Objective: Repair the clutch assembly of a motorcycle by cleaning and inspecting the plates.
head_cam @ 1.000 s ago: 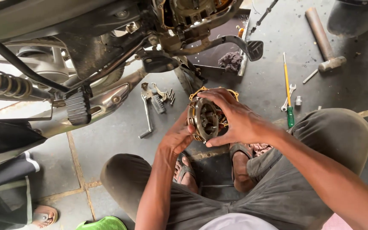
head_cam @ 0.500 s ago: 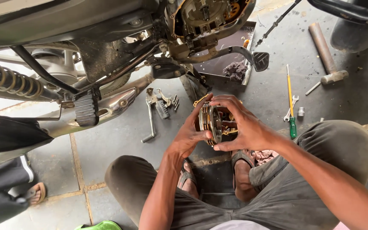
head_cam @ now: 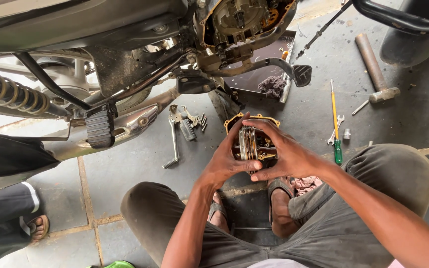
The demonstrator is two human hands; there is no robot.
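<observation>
- Both hands hold a round stack of metal clutch plates (head_cam: 249, 143) between the person's knees, above a dark engine cover with an orange gasket rim (head_cam: 252, 119) lying on the floor.
- Left hand (head_cam: 225, 161): fingers curled around the stack's left side, thumb along its front, forearm rising from below.
- Right hand (head_cam: 288, 155): fingers bent over the top and right side, clasping the stack; forearm comes in from the lower right.
- A yellow-shafted, green-handled screwdriver (head_cam: 334, 124) lies on the floor to the right, near a hammer (head_cam: 376, 69).
- Several small tools (head_cam: 182, 124) lie under the motorcycle (head_cam: 125, 49).
</observation>
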